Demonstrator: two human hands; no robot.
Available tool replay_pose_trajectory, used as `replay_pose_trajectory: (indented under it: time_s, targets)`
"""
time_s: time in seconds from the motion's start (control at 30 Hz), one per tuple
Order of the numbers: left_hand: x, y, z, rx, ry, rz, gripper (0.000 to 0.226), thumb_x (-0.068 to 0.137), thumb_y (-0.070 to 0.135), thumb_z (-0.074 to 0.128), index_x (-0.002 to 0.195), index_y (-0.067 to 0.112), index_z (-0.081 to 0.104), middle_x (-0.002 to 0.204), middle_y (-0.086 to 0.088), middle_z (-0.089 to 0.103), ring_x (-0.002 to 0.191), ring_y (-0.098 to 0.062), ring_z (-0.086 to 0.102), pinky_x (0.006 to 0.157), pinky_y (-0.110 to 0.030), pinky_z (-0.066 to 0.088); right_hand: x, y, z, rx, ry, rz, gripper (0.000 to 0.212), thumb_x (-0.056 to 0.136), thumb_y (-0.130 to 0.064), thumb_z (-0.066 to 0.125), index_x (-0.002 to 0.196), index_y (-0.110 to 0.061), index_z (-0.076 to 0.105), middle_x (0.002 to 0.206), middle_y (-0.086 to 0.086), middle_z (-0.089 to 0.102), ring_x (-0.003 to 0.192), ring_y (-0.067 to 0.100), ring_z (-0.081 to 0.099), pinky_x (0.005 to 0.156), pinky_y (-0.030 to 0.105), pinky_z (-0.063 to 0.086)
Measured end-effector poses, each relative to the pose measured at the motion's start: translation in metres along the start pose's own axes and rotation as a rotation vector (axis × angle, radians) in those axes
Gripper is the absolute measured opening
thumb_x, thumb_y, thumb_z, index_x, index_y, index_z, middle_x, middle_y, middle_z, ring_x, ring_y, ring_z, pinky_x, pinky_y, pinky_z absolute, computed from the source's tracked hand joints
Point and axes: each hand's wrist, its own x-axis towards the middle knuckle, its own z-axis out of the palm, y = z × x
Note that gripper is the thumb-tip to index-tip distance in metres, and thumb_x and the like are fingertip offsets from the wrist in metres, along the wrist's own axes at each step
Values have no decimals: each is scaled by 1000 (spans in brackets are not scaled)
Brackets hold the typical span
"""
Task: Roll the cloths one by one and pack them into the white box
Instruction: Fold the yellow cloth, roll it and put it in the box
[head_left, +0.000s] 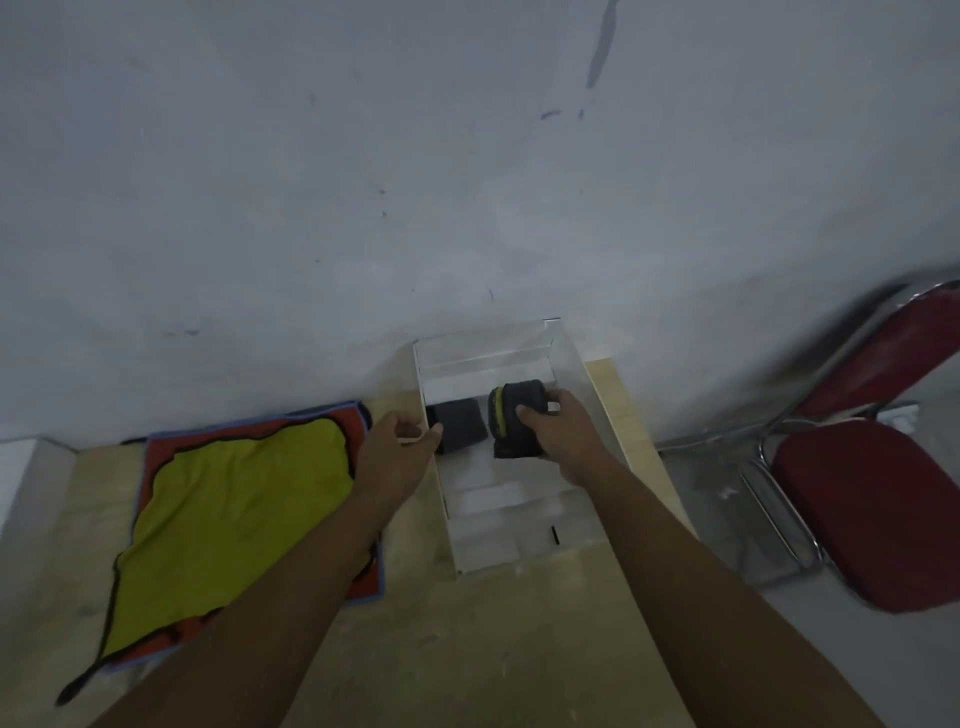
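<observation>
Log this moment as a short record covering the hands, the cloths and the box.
right hand: grips a dark rolled cloth with a yellow edge, inside the white box
left hand: open, at the box's left wall
already packed: one dark grey roll, left of the held one
unrolled: yellow cloth, on top of a stack on the table

Right hand grips rolled cloth inside white box; left hand open.

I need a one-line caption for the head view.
Right hand holds a rolled dark cloth in the white box beside another roll; left hand is open; yellow cloth lies flat.
</observation>
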Motion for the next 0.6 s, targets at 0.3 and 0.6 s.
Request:
replay_pose_trajectory:
  time_s: [0.3,0.6]
  targets:
    - [12,-7,-1,-209,-113,-36,39,88,23,66,124,16,55,104,4,58,88,-6,59,56,-15,56,58,20,16,-319,48,57,38,90,-30,61,109,3,61,107,20,66,99,33,63,88,44,54]
    - [13,-11,-1,-304,-106,-65,34,85,20,69,117,15,58,105,7,60,88,-7,62,59,-20,58,67,29,45,-530,86,12,40,93,-34,53,122,-5,55,121,15,61,111,30,57,91,30,43]
